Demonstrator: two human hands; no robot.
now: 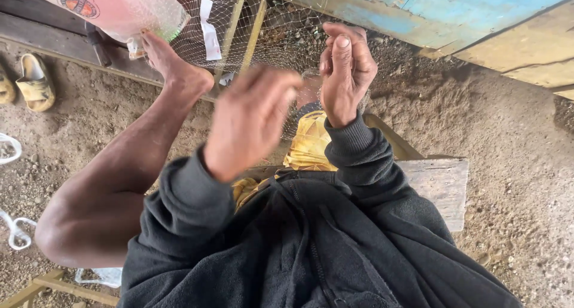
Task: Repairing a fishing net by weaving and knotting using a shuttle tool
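Dark fleece sleeves fill the near field. Left hand (251, 124) is blurred; fingers curled, grip not readable. Right hand (345, 69) is raised, fingers pinched together on fine net (269, 27) strands. Net stretches ahead, its far part hooked over the bare foot (173, 66). Risk: foot slips, tension drops, mesh tangles. Hard to make out: the strands between the hands; the wooden seat (439, 185) is mostly covered.

A yellow sandal (36, 82) lies on the sandy ground (508, 140) at upper left; a blue-painted plank (430, 12) runs along the top right; a weathered wooden bench (439, 185) sits below; white cord (15, 230) trails at left.
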